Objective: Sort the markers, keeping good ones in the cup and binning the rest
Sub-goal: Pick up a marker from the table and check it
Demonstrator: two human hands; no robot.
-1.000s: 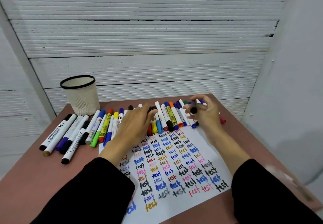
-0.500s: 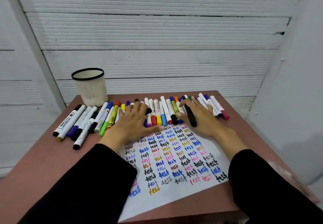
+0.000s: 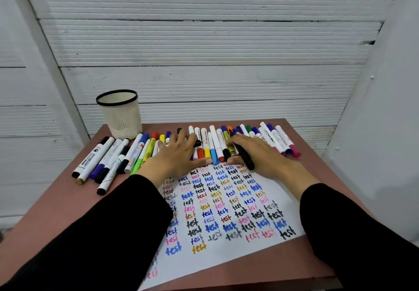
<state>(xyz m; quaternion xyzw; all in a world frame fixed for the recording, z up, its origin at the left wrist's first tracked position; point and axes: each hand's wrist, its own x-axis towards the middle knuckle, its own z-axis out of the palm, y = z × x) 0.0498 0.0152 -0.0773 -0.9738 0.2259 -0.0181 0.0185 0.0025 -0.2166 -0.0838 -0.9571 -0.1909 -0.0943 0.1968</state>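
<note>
Head view: left hand (image 3: 175,156) lies flat, fingers spread, on the row of markers (image 3: 209,146). Right hand (image 3: 255,152) rests beside it on the same row, fingers loosely extended, with a black marker (image 3: 243,154) lying across them; whether it is gripped I cannot tell. Cup (image 3: 119,113) stands upright, far-left of the left hand. Test sheet (image 3: 226,211) lies under both wrists.

Row of markers (image 3: 212,145) spans table (image 3: 56,218) width at far edge, mesh cup (image 3: 120,116) upright at far left just behind it, paper sheet (image 3: 226,211) flat at centre; bare table lies near left.
</note>
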